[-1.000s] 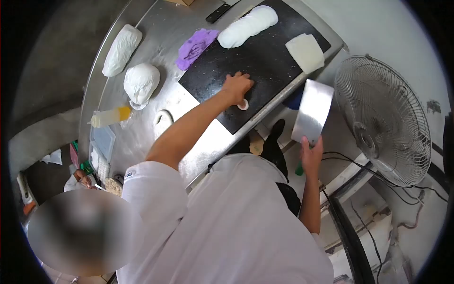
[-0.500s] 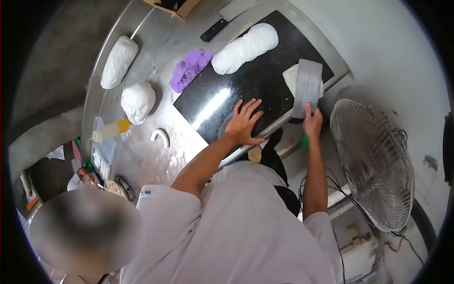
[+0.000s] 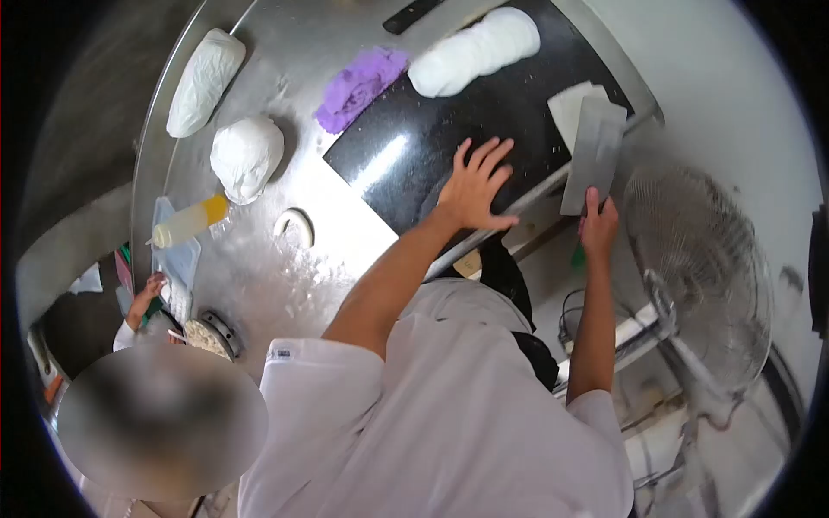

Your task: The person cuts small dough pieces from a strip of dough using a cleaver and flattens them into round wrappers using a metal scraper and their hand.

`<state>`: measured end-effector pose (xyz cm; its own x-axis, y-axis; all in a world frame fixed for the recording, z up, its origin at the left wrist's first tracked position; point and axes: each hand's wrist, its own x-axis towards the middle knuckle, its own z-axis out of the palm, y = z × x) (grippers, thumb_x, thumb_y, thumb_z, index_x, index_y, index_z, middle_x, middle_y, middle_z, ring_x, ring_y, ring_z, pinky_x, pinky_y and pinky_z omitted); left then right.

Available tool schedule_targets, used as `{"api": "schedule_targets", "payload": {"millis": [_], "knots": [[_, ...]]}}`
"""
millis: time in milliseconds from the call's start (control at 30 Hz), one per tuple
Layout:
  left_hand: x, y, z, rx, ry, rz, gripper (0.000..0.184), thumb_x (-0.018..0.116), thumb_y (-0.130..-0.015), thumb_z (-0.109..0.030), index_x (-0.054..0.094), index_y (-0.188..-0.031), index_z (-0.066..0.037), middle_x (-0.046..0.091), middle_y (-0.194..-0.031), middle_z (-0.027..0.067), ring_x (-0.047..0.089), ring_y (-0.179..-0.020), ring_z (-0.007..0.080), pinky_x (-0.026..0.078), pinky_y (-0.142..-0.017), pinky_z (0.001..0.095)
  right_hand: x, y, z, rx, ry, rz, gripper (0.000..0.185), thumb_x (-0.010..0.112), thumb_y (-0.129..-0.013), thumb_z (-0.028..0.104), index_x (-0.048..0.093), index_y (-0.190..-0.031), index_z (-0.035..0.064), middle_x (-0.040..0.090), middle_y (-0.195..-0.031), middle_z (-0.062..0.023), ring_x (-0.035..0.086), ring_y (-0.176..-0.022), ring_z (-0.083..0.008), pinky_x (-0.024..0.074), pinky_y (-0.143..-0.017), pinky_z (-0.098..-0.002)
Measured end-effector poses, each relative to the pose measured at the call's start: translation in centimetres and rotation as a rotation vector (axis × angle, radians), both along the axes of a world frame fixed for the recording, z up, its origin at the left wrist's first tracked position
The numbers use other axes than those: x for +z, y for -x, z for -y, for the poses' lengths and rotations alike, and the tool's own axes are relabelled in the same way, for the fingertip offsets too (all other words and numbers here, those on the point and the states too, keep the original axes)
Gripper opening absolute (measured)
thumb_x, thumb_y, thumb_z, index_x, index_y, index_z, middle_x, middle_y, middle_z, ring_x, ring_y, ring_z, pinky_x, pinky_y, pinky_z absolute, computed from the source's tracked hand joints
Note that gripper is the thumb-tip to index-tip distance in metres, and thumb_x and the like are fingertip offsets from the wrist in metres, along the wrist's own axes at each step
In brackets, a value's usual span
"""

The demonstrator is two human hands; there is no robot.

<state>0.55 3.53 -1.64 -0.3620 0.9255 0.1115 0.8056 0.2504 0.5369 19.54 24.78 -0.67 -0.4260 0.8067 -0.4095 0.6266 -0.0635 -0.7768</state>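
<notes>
My left hand point(image 3: 477, 186) is spread, palm down, over the near part of the black board point(image 3: 414, 138); nothing shows in its fingers. My right hand point(image 3: 598, 226) grips the handle of a broad metal blade point(image 3: 597, 151), whose flat face overlaps a folded white cloth point(image 3: 570, 110) at the board's right edge. At the far side of the board lies a white, ridged roll point(image 3: 475, 52). A crumpled purple cloth point(image 3: 359, 86) touches the board's left edge. A short curved white strip point(image 3: 294, 226) rests on the metal table point(image 3: 324, 259).
Two white plastic-wrapped lumps point(image 3: 205, 84) point(image 3: 248, 158) sit on the left, near a yellow-capped bottle point(image 3: 192, 221) and a bowl point(image 3: 211, 335). A dark-handled knife point(image 3: 413, 15) lies at the back. A fan point(image 3: 704, 276) stands right. Another person's hand point(image 3: 147, 296) is at lower left.
My left hand has opened and spread; the small round piece beside it earlier no longer shows. My right hand has raised the blade from beside the table to over the folded cloth. The view has shifted.
</notes>
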Motion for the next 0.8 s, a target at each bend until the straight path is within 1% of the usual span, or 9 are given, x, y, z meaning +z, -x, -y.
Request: {"api": "schedule_targets", "payload": {"millis": [167, 233, 300, 433, 500, 567, 633, 700, 800], "knots": [[-0.4, 3.9, -2.4, 0.268, -0.357, 0.206, 0.07, 0.078, -0.077, -0.047, 0.053, -0.128, -0.007, 0.04, -0.152, 0.0228, 0.039, -0.142, 0.0425, 0.032, -0.11, 0.0567, 3.6, -5.9, 8.9, -0.151, 0.027, 0.07, 0.051, 0.063, -0.101, 0.049, 0.06, -0.085, 0.0006, 0.056, -0.066, -0.0049, 0.051, -0.051, -0.0149, 0.0413, -0.049, -0.0361], [1.6, 4.0, -3.9, 0.361, -0.393, 0.268, 0.072, 0.08, -0.079, -0.041, 0.049, -0.134, -0.005, 0.038, -0.151, 0.0241, 0.039, -0.138, 0.0444, 0.03, -0.111, 0.0583, 2.1, -9.8, 12.5, -0.102, -0.021, 0.095, 0.053, 0.063, -0.101, 0.05, 0.06, -0.083, 0.001, 0.057, -0.066, -0.0051, 0.051, -0.05, -0.0153, 0.042, -0.051, -0.0352], [3.0, 0.6, -1.0, 0.254, -0.256, -0.075, 0.071, 0.073, -0.088, -0.041, 0.045, -0.14, -0.002, 0.036, -0.151, 0.0251, 0.039, -0.139, 0.0445, 0.033, -0.11, 0.0595, 1.3, -12.5, 15.2, -0.139, 0.025, 0.14, 0.054, 0.064, -0.1, 0.05, 0.059, -0.083, -0.0003, 0.057, -0.065, -0.0057, 0.053, -0.053, -0.016, 0.0427, -0.053, -0.0358], [-0.7, 0.7, 1.8, 0.212, -0.144, -0.218, 0.071, 0.068, -0.093, -0.039, 0.04, -0.143, 0.002, 0.035, -0.15, 0.0264, 0.041, -0.136, 0.0455, 0.032, -0.112, 0.0568, 1.3, -14.3, 18.2, -0.025, -0.011, 0.215, 0.055, 0.069, -0.096, 0.05, 0.065, -0.092, -0.0046, 0.062, -0.067, -0.0087, 0.058, -0.061, -0.0199, 0.0474, -0.062, -0.0374], [-2.0, 4.3, -0.1, 0.515, -0.557, 0.393, 0.076, 0.072, -0.09, -0.036, 0.039, -0.145, 0.005, 0.031, -0.154, 0.028, 0.035, -0.141, 0.0446, 0.024, -0.117, 0.0579, 1.0, -13.0, 19.4, 0.048, -0.012, 0.141, 0.055, 0.07, -0.095, 0.051, 0.067, -0.099, -0.0039, 0.065, -0.072, -0.0107, 0.061, -0.065, -0.0211, 0.0491, -0.065, -0.0377], [0.3, 4.6, 0.0, 0.594, -0.6, 0.383, 0.074, 0.07, -0.09, -0.031, 0.038, -0.145, 0.006, 0.031, -0.153, 0.0291, 0.033, -0.142, 0.0457, 0.023, -0.117, 0.0581, 1.2, -8.5, 17.8, 0.244, 0.042, 0.039, 0.056, 0.074, -0.091, 0.051, 0.071, -0.11, -0.0012, 0.072, -0.085, -0.0151, 0.067, -0.076, -0.0255, 0.0522, -0.072, -0.0392], [1.4, 1.4, 1.9, 0.389, -0.36, 0.05, 0.081, 0.071, -0.086, -0.04, 0.039, -0.147, 0.003, 0.027, -0.159, 0.029, 0.029, -0.147, 0.0439, 0.017, -0.12, 0.0596, 0.7, -4.4, 16.6, 0.37, 0.131, 0.012, 0.056, 0.076, -0.088, 0.05, 0.072, -0.115, 0.0008, 0.075, -0.094, -0.0174, 0.071, -0.082, -0.0289, 0.0536, -0.076, -0.0404], [-1.8, -1.6, 5.3, 0.066, 0.175, -0.118, 0.105, 0.07, -0.076, -0.068, 0.037, -0.156, -0.009, 0.018, -0.167, 0.0236, 0.012, -0.156, 0.042, 0.004, -0.118, 0.072, -2.7, -1.5, 16.8, 0.64, 0.098, 0.019, 0.057, 0.082, -0.082, 0.048, 0.071, -0.114, 0.0013, 0.074, -0.106, -0.0216, 0.072, -0.092, -0.0376, 0.0549, -0.079, -0.0463], [-0.8, -1.2, 4.0, 0.128, 0.278, -0.165, 0.109, 0.069, -0.073, -0.073, 0.035, -0.158, -0.014, 0.019, -0.168, 0.019, 0.013, -0.156, 0.0407, 0.007, -0.117, 0.0735, -0.3, 0.3, 15.5, 0.741, -0.101, 0.238, 0.062, 0.087, -0.075, 0.044, 0.066, -0.115, 0.0013, 0.073, -0.107, -0.024, 0.07, -0.098, -0.0442, 0.0552, -0.082, -0.0516]]}}
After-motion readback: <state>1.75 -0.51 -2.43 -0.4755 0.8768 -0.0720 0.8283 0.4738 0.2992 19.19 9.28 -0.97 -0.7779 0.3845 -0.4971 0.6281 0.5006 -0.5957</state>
